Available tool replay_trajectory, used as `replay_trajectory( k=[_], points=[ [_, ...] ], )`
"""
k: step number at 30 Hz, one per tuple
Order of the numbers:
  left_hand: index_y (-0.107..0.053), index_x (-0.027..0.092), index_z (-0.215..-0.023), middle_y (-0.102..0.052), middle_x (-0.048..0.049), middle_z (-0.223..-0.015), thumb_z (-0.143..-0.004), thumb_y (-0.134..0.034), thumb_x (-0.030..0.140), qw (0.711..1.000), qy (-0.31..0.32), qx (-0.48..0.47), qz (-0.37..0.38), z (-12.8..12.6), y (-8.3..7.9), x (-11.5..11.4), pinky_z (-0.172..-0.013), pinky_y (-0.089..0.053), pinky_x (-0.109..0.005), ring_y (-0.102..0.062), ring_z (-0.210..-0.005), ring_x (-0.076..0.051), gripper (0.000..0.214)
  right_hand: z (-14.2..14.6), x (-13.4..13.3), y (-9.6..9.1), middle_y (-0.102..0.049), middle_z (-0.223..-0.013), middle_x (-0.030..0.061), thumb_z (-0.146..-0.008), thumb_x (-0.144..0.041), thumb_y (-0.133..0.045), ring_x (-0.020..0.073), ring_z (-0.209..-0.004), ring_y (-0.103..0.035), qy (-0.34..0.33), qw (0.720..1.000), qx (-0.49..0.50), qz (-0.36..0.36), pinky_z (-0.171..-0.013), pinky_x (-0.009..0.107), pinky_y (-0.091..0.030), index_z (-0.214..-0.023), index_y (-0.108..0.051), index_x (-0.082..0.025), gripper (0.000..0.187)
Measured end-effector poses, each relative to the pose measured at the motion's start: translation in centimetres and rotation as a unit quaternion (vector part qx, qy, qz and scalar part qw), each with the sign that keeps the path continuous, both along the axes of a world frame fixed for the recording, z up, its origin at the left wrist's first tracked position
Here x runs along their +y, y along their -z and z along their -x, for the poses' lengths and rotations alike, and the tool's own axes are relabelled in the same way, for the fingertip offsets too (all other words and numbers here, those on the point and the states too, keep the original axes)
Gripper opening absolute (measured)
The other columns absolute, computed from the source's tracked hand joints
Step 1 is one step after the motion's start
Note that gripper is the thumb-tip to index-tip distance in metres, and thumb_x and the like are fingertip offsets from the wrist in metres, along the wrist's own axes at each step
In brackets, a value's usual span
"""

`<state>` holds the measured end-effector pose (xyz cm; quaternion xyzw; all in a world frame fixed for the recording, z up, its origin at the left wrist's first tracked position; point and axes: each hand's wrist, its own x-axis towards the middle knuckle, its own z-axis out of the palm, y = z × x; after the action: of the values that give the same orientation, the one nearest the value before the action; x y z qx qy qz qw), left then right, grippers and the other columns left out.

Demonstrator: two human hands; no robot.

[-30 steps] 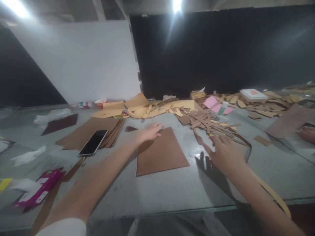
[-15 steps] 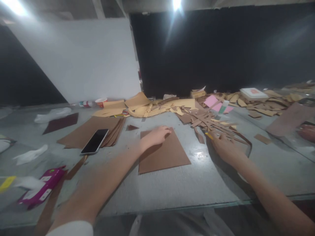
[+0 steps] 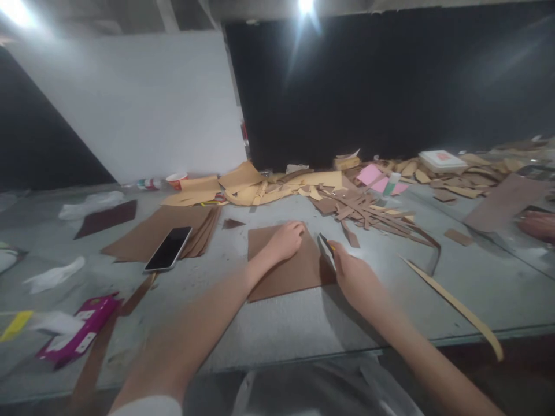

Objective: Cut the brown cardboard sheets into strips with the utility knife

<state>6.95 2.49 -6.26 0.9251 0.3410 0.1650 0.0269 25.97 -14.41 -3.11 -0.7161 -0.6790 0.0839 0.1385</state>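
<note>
A square brown sheet (image 3: 277, 277) of leather-like material or card lies flat on the grey table. My left hand (image 3: 288, 240) rests on its upper part with curled fingers, holding it down. Close to the sheet's right edge, my right hand (image 3: 353, 277) is closed around a slim yellow and black cutter knife (image 3: 326, 242). Its dark tip points away from me, and most of the handle is hidden in my fingers. Whether the tip touches the sheet I cannot tell.
Left of the sheet, a phone (image 3: 168, 248) lies on stacked brown sheets (image 3: 143, 234). A purple packet (image 3: 80, 329) is near the front left. Brown and tan offcuts (image 3: 364, 211) are heaped at the back. A tan strip (image 3: 455, 303) overhangs the front edge. Another person's hand (image 3: 537, 225) shows far right.
My right hand has moved left with the knife, from beside the offcuts to the sheet's right edge. A tan strip now shows at the right. My left hand's fingers look more curled.
</note>
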Motion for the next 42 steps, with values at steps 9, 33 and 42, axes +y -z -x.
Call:
replay_trajectory(
  k=[9,33,42],
  points=[
    [-0.073,0.018,-0.133,-0.070,-0.0113,-0.148,-0.105,-0.046,0.009,0.999,0.040,0.015,-0.018,0.0,0.1,0.2,-0.125,-0.045,-0.043,-0.059,-0.144,-0.025,0.039,3.0,0.7,0.1,-0.082,-0.104,0.0132,-0.118,-0.032,-0.037,0.0275,-0.093,-0.081,0.007,0.999,-0.029,0.021,-0.068,0.029,-0.044,-0.164,-0.047,-0.022,0.048],
    [-0.073,0.014,-0.138,-0.066,-0.0140,-0.156,-0.107,-0.045,0.014,1.000,0.029,-0.001,-0.008,-0.1,0.3,-0.3,-0.133,-0.041,-0.043,-0.055,-0.153,-0.024,0.042,3.4,0.1,1.1,-0.080,-0.095,0.0164,-0.116,-0.024,-0.035,0.0275,-0.088,-0.083,-0.037,0.976,-0.211,0.037,-0.073,0.031,-0.058,-0.176,-0.029,-0.015,0.061],
    [-0.072,0.016,-0.141,-0.064,-0.0131,-0.159,-0.107,-0.045,0.014,1.000,0.028,-0.014,0.001,0.1,0.8,0.0,-0.133,-0.040,-0.046,-0.053,-0.155,-0.025,0.044,3.7,-0.7,0.7,-0.080,-0.093,0.0165,-0.114,-0.021,-0.039,0.0260,-0.086,-0.083,-0.039,0.977,-0.208,0.026,-0.070,0.029,-0.056,-0.175,-0.033,-0.013,0.061]
  ],
)
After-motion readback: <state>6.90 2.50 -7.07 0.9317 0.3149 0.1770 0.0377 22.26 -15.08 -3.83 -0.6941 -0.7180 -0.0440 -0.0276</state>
